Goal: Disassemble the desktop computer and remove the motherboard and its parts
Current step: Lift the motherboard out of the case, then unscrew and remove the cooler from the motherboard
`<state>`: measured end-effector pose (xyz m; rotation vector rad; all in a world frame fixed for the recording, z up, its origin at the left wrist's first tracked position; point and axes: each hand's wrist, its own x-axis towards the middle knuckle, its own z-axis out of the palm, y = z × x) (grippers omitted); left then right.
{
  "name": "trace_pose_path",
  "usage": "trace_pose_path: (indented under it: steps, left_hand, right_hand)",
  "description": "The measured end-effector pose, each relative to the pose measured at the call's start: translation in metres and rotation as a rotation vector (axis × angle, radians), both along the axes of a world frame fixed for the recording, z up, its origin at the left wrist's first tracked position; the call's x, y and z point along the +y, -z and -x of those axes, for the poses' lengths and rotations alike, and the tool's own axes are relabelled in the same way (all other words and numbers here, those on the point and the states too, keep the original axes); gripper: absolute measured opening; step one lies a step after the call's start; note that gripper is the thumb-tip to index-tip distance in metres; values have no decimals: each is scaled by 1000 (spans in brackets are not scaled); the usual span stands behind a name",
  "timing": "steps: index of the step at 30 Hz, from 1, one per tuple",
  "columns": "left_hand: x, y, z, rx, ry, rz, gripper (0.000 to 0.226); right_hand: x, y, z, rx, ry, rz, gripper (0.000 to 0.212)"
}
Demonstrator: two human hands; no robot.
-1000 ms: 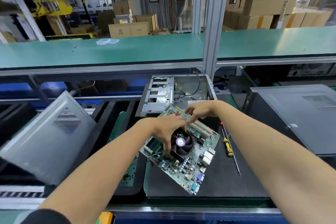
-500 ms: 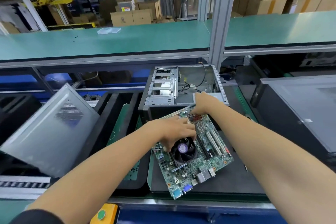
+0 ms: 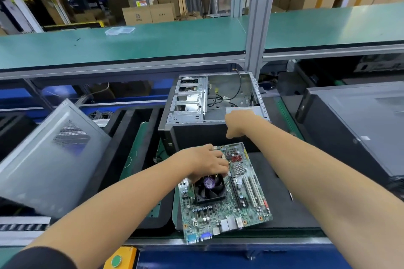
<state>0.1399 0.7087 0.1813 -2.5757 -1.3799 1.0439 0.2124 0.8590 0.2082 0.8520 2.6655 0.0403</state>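
Motherboard (image 3: 225,199) lower centre, left hand (image 3: 205,164) gripping fan (image 3: 209,188); right hand (image 3: 238,124) at case (image 3: 214,102), grip unclear. Support board flat.

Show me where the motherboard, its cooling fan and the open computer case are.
motherboard (image 3: 244,209): head view, on the green board right of the slots.
cooling fan (image 3: 209,188): head view, on the fan blades near the purple hub.
open computer case (image 3: 190,102): head view, on the metal drive cage.

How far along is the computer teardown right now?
Done: the green motherboard is out of the open grey metal case, on the black mat. In hand: left hand grips its black cooler fan; right hand reaches toward the case. Left: stripping the board's parts.
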Motion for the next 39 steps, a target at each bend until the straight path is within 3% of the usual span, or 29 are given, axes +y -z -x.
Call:
trace_pose_path:
  steps: [8,26,29,31,33,37,39]
  left_hand:
    - [18,28,4,-26,70,-60,72]
    - [41,53,18,-87,-15,-17,76]
    - [38,53,18,-71,-83,22,82]
    - [41,45,16,-175,-173,34,82]
    - [47,32,12,-351,-286,-2,68]
    - [63,13,1,-494,-387,-218,4]
    - [70,12,-7,-597,-496,-257,8]
  right_hand:
    - [-1,27,-11,-142,50,394,29]
    - [12,60,-22,-149,126,455,29]
    - [8,57,-22,-144,125,464,29]
    - [7,53,-23,-135,138,490,24]
    - [9,47,-27,-104,162,509,20]
    - [18,34,-37,-22,226,483,15]
    - [23,29,-47,38,272,444,16]
